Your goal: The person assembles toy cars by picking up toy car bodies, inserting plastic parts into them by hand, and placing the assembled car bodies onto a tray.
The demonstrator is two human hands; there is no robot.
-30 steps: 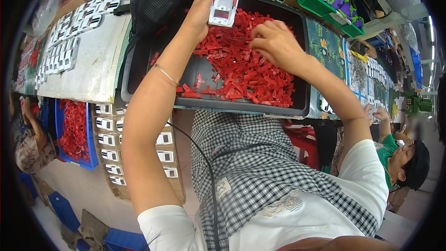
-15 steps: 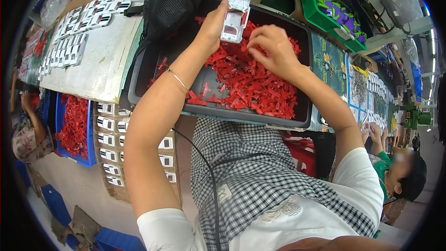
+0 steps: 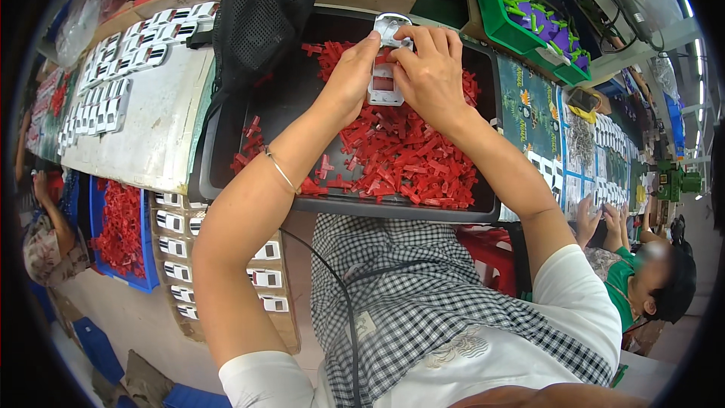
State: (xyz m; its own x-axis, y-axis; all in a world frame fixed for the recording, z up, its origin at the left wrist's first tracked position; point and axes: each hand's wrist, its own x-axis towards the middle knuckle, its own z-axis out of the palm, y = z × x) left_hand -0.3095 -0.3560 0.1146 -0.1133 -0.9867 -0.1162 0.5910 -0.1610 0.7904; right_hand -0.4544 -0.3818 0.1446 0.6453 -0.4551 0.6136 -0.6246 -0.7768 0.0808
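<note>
A white toy car body [image 3: 386,96], seen from its hollow side, is held above a black tray [image 3: 491,136] heaped with small red plastic parts [image 3: 408,155]. My left hand [image 3: 352,81] grips its left edge between thumb and fingers. From the other side my right hand [image 3: 432,74] closes over the upper half, thumb and fingertips pressed on the car body. A bit of red shows under those fingertips; whether it is a separate part I cannot tell.
A black mesh bag [image 3: 264,15] lies over the tray's far left corner. Rows of white car bodies [image 3: 98,106] stand on the left board, more on a cardboard sheet [image 3: 226,287] below. A green bin [image 3: 521,38] holds purple and green parts. A co-worker [image 3: 642,287] sits at right.
My right hand has come from above the red parts onto the car body. Both hands and the car body are slightly lower in the picture.
</note>
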